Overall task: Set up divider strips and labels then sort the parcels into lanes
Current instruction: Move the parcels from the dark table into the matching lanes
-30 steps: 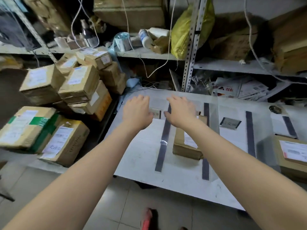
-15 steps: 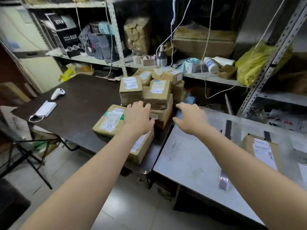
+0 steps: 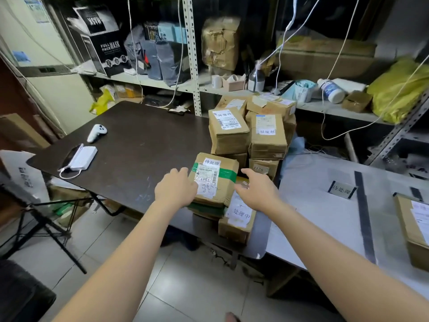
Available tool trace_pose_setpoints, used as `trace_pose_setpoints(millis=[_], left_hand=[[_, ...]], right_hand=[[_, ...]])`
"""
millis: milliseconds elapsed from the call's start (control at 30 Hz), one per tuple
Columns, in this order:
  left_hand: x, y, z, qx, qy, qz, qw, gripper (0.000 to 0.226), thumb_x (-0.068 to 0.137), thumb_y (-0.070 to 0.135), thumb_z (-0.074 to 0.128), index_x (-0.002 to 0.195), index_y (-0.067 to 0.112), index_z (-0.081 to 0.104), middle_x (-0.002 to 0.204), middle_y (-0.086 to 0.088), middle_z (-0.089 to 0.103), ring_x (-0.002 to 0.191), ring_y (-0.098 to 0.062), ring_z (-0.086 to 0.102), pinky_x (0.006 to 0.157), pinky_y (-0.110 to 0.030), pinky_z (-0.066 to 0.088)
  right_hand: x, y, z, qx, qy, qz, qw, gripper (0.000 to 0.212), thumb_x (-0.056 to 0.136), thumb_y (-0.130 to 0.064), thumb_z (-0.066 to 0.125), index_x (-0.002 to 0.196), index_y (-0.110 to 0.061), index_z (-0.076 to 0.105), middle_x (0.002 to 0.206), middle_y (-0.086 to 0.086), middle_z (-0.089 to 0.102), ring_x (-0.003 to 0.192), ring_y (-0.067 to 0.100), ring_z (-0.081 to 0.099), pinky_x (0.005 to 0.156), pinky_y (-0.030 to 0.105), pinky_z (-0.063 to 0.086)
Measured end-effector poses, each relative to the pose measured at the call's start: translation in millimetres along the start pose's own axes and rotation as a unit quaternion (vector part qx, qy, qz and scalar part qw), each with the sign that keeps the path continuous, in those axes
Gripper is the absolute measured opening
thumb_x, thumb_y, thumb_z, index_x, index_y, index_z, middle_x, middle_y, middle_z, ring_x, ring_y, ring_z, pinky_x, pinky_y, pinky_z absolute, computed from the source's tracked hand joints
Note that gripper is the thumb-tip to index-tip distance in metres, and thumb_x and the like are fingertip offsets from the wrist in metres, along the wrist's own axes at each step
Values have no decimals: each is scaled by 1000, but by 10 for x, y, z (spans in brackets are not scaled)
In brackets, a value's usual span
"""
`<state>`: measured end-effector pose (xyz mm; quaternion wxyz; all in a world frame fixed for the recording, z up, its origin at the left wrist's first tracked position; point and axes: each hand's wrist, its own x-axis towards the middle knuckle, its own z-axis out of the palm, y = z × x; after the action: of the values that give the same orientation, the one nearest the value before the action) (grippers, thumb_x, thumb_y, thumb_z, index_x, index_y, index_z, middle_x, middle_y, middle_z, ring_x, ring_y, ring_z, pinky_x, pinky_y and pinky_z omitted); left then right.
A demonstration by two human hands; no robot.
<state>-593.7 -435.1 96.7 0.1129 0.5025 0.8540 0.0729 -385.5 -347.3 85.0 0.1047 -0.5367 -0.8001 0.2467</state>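
Note:
A cardboard parcel with a green tape band (image 3: pixel 216 180) lies on top of another parcel (image 3: pixel 236 219) at the front of a parcel pile (image 3: pixel 250 133) on the dark table (image 3: pixel 139 140). My left hand (image 3: pixel 175 188) touches the banded parcel's left side with fingers loosely extended. My right hand (image 3: pixel 257 191) hovers at its right side, open and holding nothing. On the white table (image 3: pixel 311 205) to the right lie a dark divider strip (image 3: pixel 364 212), a label card (image 3: pixel 342 189) and one parcel (image 3: pixel 413 226) in a lane.
A white controller (image 3: pixel 97 133) and a white power bank with a phone (image 3: pixel 81 158) lie on the dark table's left part. Metal shelves (image 3: pixel 192 66) behind hold bags, boxes, bottles and hanging cables. A folding stand (image 3: pixel 46 219) is at lower left over tiled floor.
My view has swung left from the white lane table to the parcel pile. Both hands moved left with it and now flank the green-banded parcel.

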Motion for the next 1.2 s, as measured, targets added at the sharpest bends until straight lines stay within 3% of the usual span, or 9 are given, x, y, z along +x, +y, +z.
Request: trace_pose_setpoints(millis=[200, 300, 400, 667, 867, 1033, 1200], left_hand=[[279, -139, 161, -141, -99, -55, 984, 71, 100, 51, 46, 157, 13, 28, 157, -11, 41, 138, -31, 45, 108, -43, 40], [341, -111, 252, -236, -135, -39, 961, 57, 99, 44, 54, 149, 18, 41, 146, -3, 53, 127, -25, 53, 105, -40, 45], [382, -140, 370, -291, -117, -34, 949, 51, 96, 47, 60, 139, 22, 47, 136, 2, 59, 117, -19, 57, 100, -42, 50], [229, -150, 410, -238, -91, 9, 967, 54, 93, 58, 58, 133, 23, 50, 128, 2, 64, 103, -18, 61, 88, -40, 55], [-76, 263, 261, -191, -44, 107, 975, 56, 92, 62, 53, 133, 24, 54, 126, 1, 66, 110, -27, 63, 81, -35, 46], [-258, 1001, 360, -254, -107, 147, 950, 55, 90, 63, 57, 125, 20, 58, 119, 0, 67, 109, -25, 62, 93, -43, 52], [-281, 1849, 725, -302, -151, 166, 927, 55, 91, 56, 62, 131, 18, 56, 126, 0, 66, 111, -21, 62, 95, -46, 54]], right_hand=[[354, -99, 457, 103, -23, 51, 993, 50, 94, -44, 62, 139, -27, 51, 126, -3, 68, 106, 20, 65, 79, 33, 53], [417, -110, 663, 167, -17, 77, 983, 51, 91, -46, 66, 137, -28, 51, 127, -7, 66, 107, 18, 63, 83, 32, 53], [399, -150, 732, 204, 11, 85, 975, 51, 92, -44, 68, 138, -29, 52, 131, -10, 65, 117, 17, 63, 90, 33, 54], [5, -240, 643, 233, 50, 147, 960, 52, 90, -48, 69, 137, -33, 53, 131, -11, 64, 117, 13, 62, 91, 35, 57], [-457, -48, 322, 254, 115, 197, 940, 76, 77, -64, 64, 145, -34, 50, 132, -13, 65, 115, 15, 64, 93, 44, 59], [-751, 523, -194, 243, 166, 246, 923, 79, 66, -66, 59, 139, -36, 56, 122, -12, 69, 105, 16, 68, 84, 43, 62], [-724, 1263, -590, 247, 177, 284, 909, 71, 67, -59, 63, 135, -40, 54, 120, -12, 69, 104, 17, 67, 90, 45, 58]])
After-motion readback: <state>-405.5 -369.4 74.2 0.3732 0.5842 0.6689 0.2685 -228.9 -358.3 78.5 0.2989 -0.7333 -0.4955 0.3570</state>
